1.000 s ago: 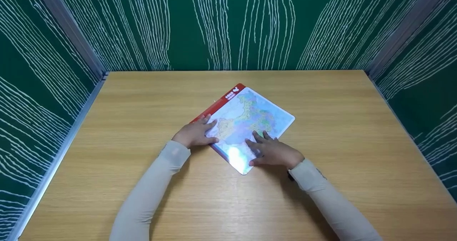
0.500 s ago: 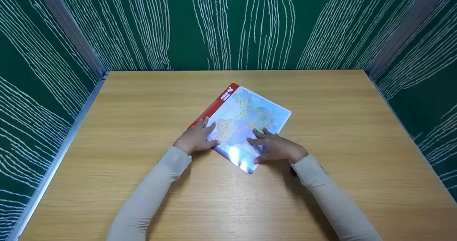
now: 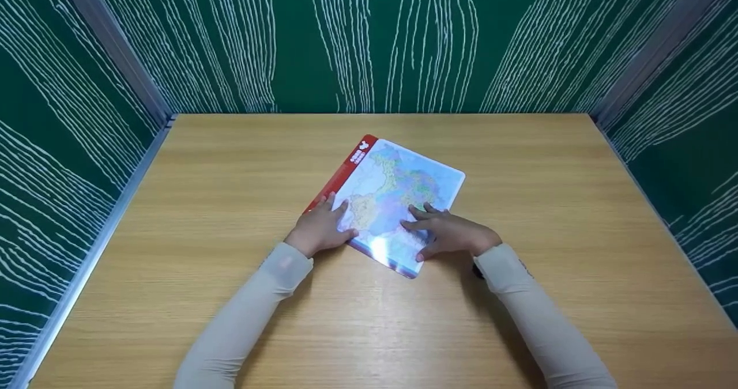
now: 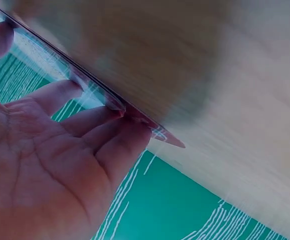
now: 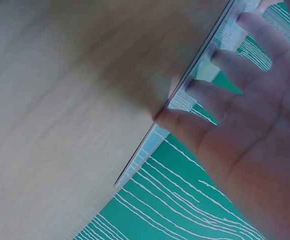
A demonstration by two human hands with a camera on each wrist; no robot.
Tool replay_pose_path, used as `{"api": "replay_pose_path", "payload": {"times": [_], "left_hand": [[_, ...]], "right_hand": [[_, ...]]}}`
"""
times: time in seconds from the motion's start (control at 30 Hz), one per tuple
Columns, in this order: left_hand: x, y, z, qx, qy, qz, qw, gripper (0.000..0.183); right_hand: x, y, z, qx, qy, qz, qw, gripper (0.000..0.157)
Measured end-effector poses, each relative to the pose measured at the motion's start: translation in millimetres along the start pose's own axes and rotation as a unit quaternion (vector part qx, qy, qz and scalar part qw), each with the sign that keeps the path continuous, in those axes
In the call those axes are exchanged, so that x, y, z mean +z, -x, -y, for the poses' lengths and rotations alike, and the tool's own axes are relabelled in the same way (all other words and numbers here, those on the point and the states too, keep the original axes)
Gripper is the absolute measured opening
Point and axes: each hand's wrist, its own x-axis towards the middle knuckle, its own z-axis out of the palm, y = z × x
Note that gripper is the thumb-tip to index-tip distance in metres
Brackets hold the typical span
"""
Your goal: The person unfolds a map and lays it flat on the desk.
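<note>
A glossy, thin, rounded-corner map (image 3: 389, 190) lies askew on the table, a red strip (image 3: 341, 173) with white print along its upper left side. Spread over its left corner, my left hand (image 3: 320, 225) touches the red strip and the map face. My right hand (image 3: 452, 233) rests across the lower right edge, fingers spread on the printed face. Seen low in the left wrist view, the fingertips of the left hand (image 4: 50, 160) meet the map's shiny surface (image 4: 165, 136). In the right wrist view, fingertips of the right hand (image 5: 250, 125) touch its surface (image 5: 145, 147).
The wooden table (image 3: 173, 222) extends around the map on all sides. Green walls (image 3: 300, 60) with white wavy lines enclose the back and both sides, with grey posts (image 3: 115, 49) in the corners. A bright light reflection sits on the map's lower part.
The map has turned counter-clockwise: its top corner has shifted left and its bottom corner right. My left hand has slid slightly towards me, my right hand slightly to the right, both still on it.
</note>
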Motion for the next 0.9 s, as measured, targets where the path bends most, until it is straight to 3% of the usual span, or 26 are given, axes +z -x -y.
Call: {"api": "replay_pose_path", "payload": {"times": [0.23, 0.57, 0.9], "left_hand": [[-0.5, 3.1, -4.4, -0.011, -0.004, -0.001, 0.9999, 0.085], [-0.3, 6.5, -8.6, -0.004, -0.017, -0.007, 0.9998, 0.083], [-0.4, 9.8, -7.3, -0.032, 0.033, 0.023, 0.9987, 0.087]], "right_hand": [[-1.6, -0.8, -3.9, 0.023, -0.011, 0.008, 1.0, 0.08], [-5.6, -3.5, -9.8, -0.018, 0.002, 0.018, 1.0, 0.081], [-5.9, -4.0, 2.5, 0.01, 0.035, 0.012, 0.999, 0.079]]}}
